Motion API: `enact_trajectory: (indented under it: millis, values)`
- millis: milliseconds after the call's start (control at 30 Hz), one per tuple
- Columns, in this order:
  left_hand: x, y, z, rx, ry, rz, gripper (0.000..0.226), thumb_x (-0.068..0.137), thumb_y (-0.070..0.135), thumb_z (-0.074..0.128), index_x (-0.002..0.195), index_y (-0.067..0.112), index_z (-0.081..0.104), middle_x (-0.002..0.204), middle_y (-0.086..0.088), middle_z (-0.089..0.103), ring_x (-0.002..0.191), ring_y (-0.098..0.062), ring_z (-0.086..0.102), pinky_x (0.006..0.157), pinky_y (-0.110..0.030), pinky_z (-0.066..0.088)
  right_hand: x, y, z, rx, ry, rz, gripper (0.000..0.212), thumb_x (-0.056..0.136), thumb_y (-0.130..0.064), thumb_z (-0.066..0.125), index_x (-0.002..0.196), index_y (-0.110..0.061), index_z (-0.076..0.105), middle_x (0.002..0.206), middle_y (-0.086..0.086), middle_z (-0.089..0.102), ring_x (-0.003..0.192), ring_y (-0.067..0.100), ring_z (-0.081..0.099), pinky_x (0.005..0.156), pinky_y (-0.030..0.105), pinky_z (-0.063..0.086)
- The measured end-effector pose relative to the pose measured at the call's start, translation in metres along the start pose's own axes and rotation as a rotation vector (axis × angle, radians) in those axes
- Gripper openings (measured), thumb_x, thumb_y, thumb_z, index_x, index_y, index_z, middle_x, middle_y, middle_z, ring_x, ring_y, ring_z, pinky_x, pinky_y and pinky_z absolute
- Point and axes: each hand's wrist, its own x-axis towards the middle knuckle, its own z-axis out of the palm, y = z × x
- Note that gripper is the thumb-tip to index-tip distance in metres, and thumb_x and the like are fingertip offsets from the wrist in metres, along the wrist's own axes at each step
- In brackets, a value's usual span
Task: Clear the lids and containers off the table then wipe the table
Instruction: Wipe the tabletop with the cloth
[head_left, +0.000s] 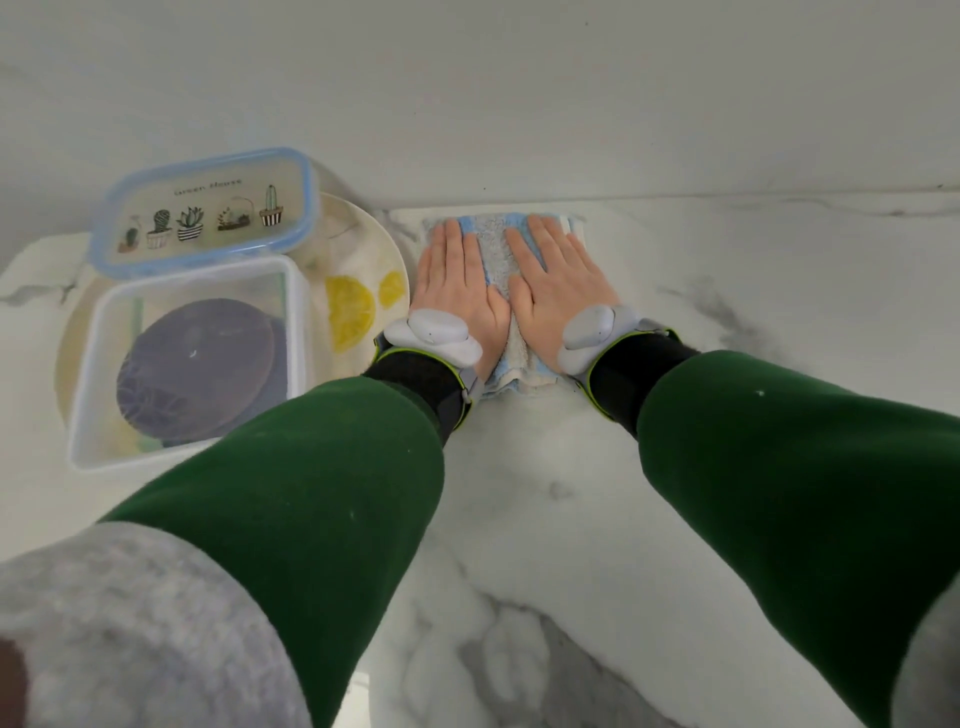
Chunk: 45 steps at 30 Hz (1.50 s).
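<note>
Head cam, one frame. Cloth (493, 247), blue/white terry, lies flat on marble table (571, 519) at 12 o'clock, its far end touching the table's back edge by the wall.

L hand (457, 291) and R hand (556, 280) both lie palm-down on it, side by side, fingers straight and held together, tips toward 12. Nothing pinched or curled round; flat press only.

Cloth long axis runs 12–6; near end looks bunched betw. the wrists.

Handling (our judgement): cloth is soft, limp, light, so it will ruck up if pushed from one end. Best driven by spread palm pressure over its middle, as now.

At 9 o'clock of the cloth, just beside L hand: lemon-print plate (387, 249) carrying a clear container (298, 322) w/ purple round lids (202, 358) inside, and a blue-rimmed lid (208, 208) resting on the container's far edge. We judge these stiff, light, smooth plastic; clearing not done on that side.
</note>
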Motion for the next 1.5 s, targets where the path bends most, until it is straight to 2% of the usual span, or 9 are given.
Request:
enact_trajectory:
  millis: [467, 700, 967, 1233, 1500]
  values:
    - [-0.127, -0.018, -0.001, 0.038, -0.025, 0.091, 0.06, 0.1, 0.023, 0.025, 0.15, -0.003, 0.004, 0.159, -0.019, -0.003, 0.15, -0.028, -0.003, 0.123, -0.034, -0.006, -0.117, -0.048, 0.007, -0.036, -0.043, -0.011, 0.057, 0.1, -0.032, 0.017, 0.151, -0.009, 0.008, 0.159, 0.012, 0.004, 0.148, 0.023, 0.0, 0.122, 0.036, 0.003]
    - [-0.203, -0.027, 0.006, -0.001, -0.001, 0.036, 0.061, 0.099, 0.022, 0.026, 0.151, -0.003, 0.006, 0.159, -0.019, -0.001, 0.15, -0.028, -0.002, 0.123, -0.033, -0.003, -0.181, -0.079, 0.012, -0.024, -0.04, -0.058, 0.056, 0.1, -0.031, 0.018, 0.151, -0.009, 0.009, 0.159, 0.013, 0.005, 0.148, 0.023, 0.002, 0.121, 0.036, 0.003]
    - [-0.296, -0.045, 0.008, -0.043, -0.014, 0.077, 0.061, 0.099, 0.023, 0.026, 0.151, -0.002, 0.005, 0.16, -0.018, -0.001, 0.15, -0.028, -0.001, 0.123, -0.033, -0.001, -0.27, -0.124, 0.018, 0.002, -0.048, -0.014, 0.055, 0.101, -0.03, 0.018, 0.151, -0.01, 0.007, 0.16, 0.011, 0.002, 0.148, 0.022, -0.002, 0.121, 0.035, 0.001]
    - [-0.391, -0.067, 0.006, -0.031, -0.025, 0.153, 0.062, 0.099, 0.025, 0.024, 0.151, -0.002, 0.004, 0.16, -0.018, -0.002, 0.15, -0.028, -0.002, 0.123, -0.034, -0.001, -0.36, -0.176, 0.026, -0.009, -0.032, 0.051, 0.056, 0.1, -0.029, 0.021, 0.151, -0.008, 0.011, 0.159, 0.015, 0.006, 0.148, 0.026, 0.001, 0.121, 0.039, 0.002]
    - [-0.466, -0.08, 0.007, -0.054, -0.043, 0.165, 0.062, 0.1, 0.026, 0.024, 0.151, -0.001, 0.003, 0.16, -0.018, -0.005, 0.15, -0.028, -0.005, 0.123, -0.034, -0.003, -0.428, -0.212, 0.03, 0.006, -0.047, 0.067, 0.056, 0.101, -0.029, 0.02, 0.151, -0.01, 0.007, 0.16, 0.013, 0.0, 0.148, 0.023, -0.003, 0.122, 0.035, 0.0]
